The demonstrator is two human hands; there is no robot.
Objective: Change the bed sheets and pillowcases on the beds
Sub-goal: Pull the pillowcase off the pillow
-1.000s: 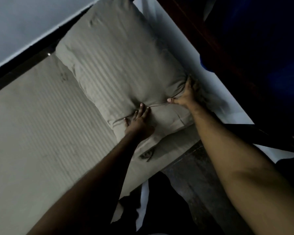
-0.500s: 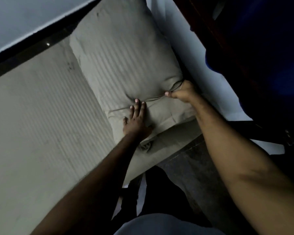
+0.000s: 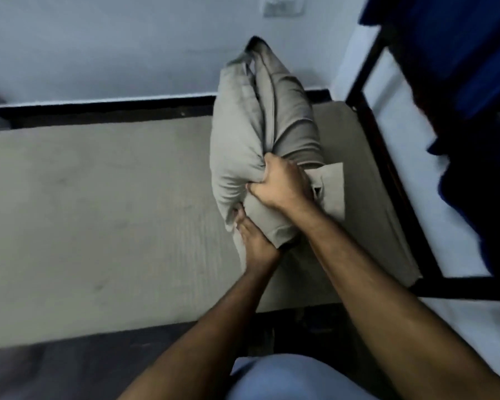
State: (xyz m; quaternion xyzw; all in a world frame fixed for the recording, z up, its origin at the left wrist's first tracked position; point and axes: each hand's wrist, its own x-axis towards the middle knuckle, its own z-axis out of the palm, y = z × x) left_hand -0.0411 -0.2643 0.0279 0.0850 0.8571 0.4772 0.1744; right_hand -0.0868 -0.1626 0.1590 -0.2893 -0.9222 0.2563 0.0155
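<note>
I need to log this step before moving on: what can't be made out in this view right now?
- Left hand: its fingers are tucked under the pillow, so its grip is hidden.
- Pillow's far side: turned away from the head camera.
- Wall switch: blurred, cut off by the top edge.
- Blue cloth on the dark frame: blurred, cut off at right.

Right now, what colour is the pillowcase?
Plain greyish beige pillowcase, seen best in the head view.
</note>
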